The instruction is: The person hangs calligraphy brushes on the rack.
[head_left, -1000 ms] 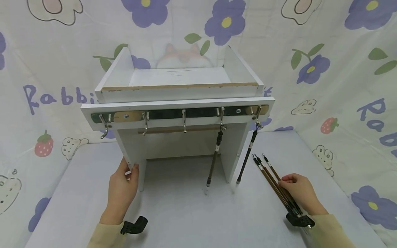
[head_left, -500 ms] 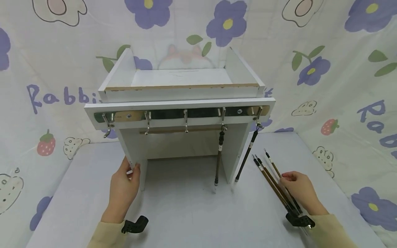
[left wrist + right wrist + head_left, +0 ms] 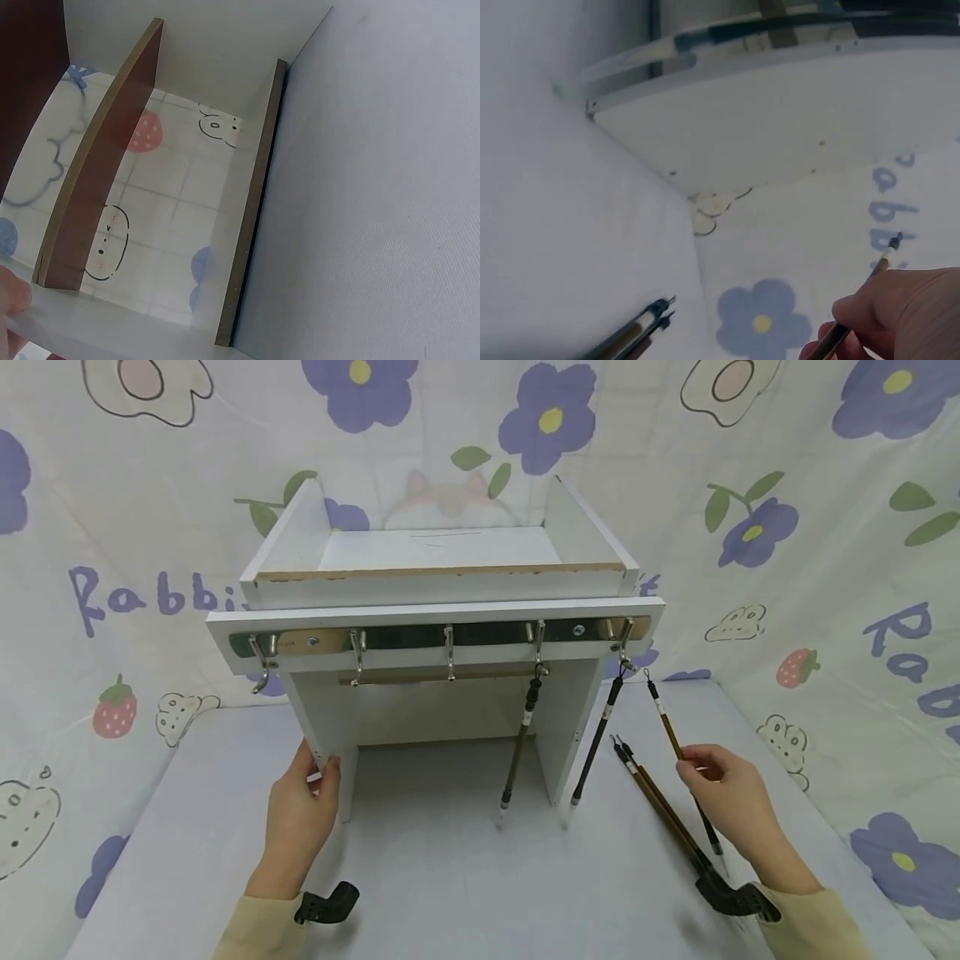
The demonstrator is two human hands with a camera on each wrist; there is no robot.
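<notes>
My left hand [image 3: 300, 827] grips the left side panel [image 3: 318, 710] of a white wooden shelf; only fingertips [image 3: 13, 292] show in the left wrist view. With thumb and fingers, my right hand [image 3: 731, 797] pinches a brown calligraphy brush [image 3: 666, 720] by its handle. That brush is tilted, its looped end up near the rightmost hook [image 3: 626, 639] but apart from it. Two other brushes dangle by loops from the rail, one dark brush [image 3: 597, 743] on the rightmost hook and a brown brush [image 3: 519, 747] on the hook beside it. Several brushes [image 3: 660, 806] lie bunched on the table, left of my right hand.
The shelf's front [image 3: 427, 587] carries a metal hook rail [image 3: 487, 633]; the hooks at its left and middle hold nothing. White cloth covers the table [image 3: 435, 877], and a patterned curtain [image 3: 637, 427] hangs behind. Both wrists wear black mounts.
My right hand has drawn one brush away from the bunch on the table and raised it toward the rail. My left hand keeps its grip on the panel. The hanging brown brush sways.
</notes>
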